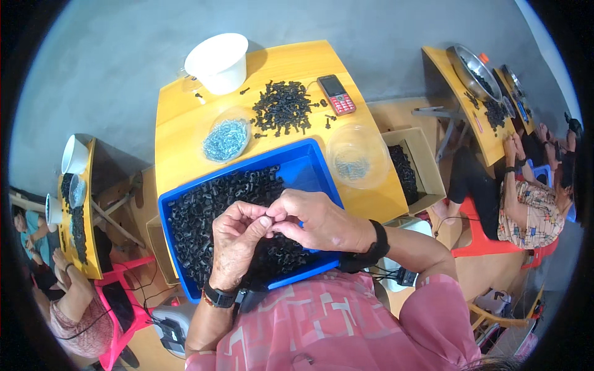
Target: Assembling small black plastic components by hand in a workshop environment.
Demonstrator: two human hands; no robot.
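Right now, in the head view, the left hand (238, 238) and the right hand (322, 217) meet at their fingertips above a blue tray (304, 177). Thumbs and fingers are curled in toward each other as if pinching, but the tips cover whatever may be between them, so I cannot tell whether either has closed on a piece. Each wrist wears a black band.

Small black clip-like parts (201, 213) fill most of the tray beneath the hands, leaving its far right corner bare. Beyond the tray, on the yellow table (176, 123), a clear dish holds shiny bluish-silver pieces (226, 140); right of it lies a loose heap of black pieces (281, 107), with a red keypad phone (337, 94) just beside. A second clear dish (371, 145), with a few silvery pieces in it, sits near the tray's right edge. A white tub (216, 63) stands at the far left. To the right, a cardboard box (428, 166) holds more black parts. Other people sit at tables on both sides.
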